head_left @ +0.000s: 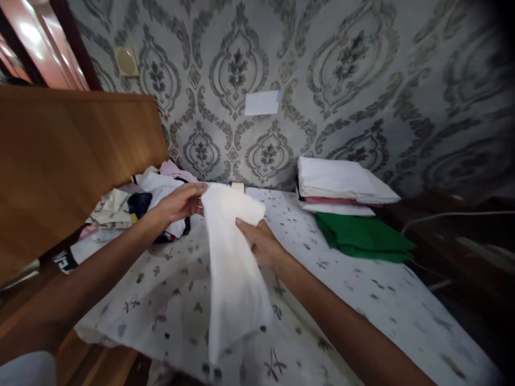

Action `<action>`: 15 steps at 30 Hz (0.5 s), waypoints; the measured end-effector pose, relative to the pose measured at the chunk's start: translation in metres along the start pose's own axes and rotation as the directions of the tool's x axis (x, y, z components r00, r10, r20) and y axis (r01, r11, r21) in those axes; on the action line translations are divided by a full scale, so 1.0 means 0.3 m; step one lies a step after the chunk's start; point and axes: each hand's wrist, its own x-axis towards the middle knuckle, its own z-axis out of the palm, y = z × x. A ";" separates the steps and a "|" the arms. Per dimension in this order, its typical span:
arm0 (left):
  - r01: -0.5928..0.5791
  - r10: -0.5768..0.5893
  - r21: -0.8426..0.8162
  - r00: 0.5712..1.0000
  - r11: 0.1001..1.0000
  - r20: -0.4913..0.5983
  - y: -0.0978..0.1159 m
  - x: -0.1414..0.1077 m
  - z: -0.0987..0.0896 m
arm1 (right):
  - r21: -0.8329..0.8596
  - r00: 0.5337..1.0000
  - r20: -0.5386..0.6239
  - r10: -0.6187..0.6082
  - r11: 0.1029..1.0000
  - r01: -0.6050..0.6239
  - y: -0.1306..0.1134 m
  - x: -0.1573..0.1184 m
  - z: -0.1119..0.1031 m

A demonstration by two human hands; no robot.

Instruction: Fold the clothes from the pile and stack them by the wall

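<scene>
A white cloth garment [237, 279] hangs between my hands over the patterned sheet, its lower end spreading toward me. My left hand [183, 202] grips its upper left corner, thumb on top and fingers curled behind. On the right side, my right hand [259, 241] pinches the cloth near its upper right edge, the index finger lying along the fabric. The garment looks partly folded lengthwise; its exact kind cannot be made out. A small pale block-like object [237, 186] shows just behind its top edge.
A jumbled pile of clothes [116, 209] lies at the left against a wooden board [80, 155]. At the right stand stacked folded white cloths [338, 179] and a folded green cloth [362, 236]. The printed sheet [161, 300] covers the surface up to the papered wall [237, 69].
</scene>
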 end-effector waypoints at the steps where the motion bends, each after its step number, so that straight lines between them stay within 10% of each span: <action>1: 0.069 -0.071 0.032 0.996 0.997 0.056 -0.056 -0.012 0.016 | 0.013 0.998 -0.016 0.058 0.998 -0.057 0.021 -0.021 -0.005; 8: 0.121 -0.121 0.146 0.993 0.982 -0.007 -0.269 -0.183 0.083 | -0.061 0.955 -0.246 0.165 0.981 -0.185 0.145 -0.135 -0.069; 12: 0.223 -0.256 0.178 0.948 0.958 0.188 -0.271 -0.301 0.197 | -0.105 0.984 -0.031 0.173 0.979 -0.175 0.100 -0.178 -0.043; 15: 0.288 -0.301 0.107 0.943 0.952 0.138 -0.271 -0.343 0.253 | -0.331 0.985 0.110 0.134 0.939 -0.091 0.048 -0.232 -0.009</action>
